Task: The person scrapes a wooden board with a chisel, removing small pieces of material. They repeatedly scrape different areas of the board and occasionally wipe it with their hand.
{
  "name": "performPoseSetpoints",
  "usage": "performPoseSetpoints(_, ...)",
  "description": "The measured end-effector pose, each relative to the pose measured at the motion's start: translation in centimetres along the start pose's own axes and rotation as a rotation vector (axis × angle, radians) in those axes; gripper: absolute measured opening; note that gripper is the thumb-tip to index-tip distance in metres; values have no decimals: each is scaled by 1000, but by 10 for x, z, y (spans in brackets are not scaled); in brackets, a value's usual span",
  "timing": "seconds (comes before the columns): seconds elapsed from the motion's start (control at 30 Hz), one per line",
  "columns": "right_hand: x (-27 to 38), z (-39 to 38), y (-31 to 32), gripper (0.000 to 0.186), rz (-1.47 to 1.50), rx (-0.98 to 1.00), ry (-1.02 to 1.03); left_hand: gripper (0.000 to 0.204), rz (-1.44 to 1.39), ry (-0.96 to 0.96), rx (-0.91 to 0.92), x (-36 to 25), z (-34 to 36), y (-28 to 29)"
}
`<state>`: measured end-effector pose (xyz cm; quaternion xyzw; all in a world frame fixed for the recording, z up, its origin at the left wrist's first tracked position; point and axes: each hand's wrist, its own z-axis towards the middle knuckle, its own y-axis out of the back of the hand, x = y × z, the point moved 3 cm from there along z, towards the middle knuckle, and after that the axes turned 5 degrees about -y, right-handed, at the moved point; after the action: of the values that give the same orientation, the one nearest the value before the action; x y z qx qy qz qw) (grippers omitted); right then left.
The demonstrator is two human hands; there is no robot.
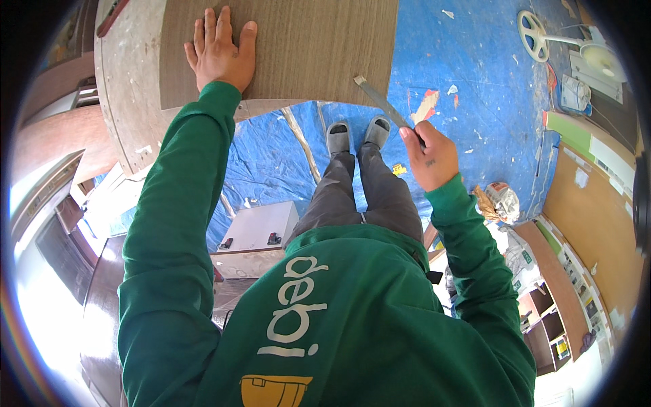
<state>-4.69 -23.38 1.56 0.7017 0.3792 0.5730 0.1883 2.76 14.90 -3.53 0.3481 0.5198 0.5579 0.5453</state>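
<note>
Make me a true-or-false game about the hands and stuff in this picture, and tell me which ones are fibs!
1. The left hand lies spread on the brown board. True.
2. The right hand holds a paintbrush. False: the right hand holds a flat grey tool.
3. The floor sheet is red. False: the floor sheet is blue.
4. The slippers are grey and have open toes. True.
5. The sleeves are bright yellow. False: the sleeves are green.
</note>
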Motion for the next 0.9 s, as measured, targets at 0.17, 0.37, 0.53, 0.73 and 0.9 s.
performPoseSetpoints(0.17,-2,3,-5,32,24,-9,-43,72,-14,4,-8,-4,0,2)
performPoseSetpoints(0.37,-16,-6,-14,33,221,146,-150,72,-9,-4,1,-5,0,4)
performPoseSetpoints(0.53,-27,-9,-15,34,458,258,-230,72,-9,-7,6,-4,0,4)
performPoseSetpoints(0.73,-28,2,-13,35,341,309,-424,72,4,-12,7,-4,0,4)
performPoseSetpoints(0.9,-19,6,-14,35,487,269,-384,72,-4,-3,23,-5,0,5)
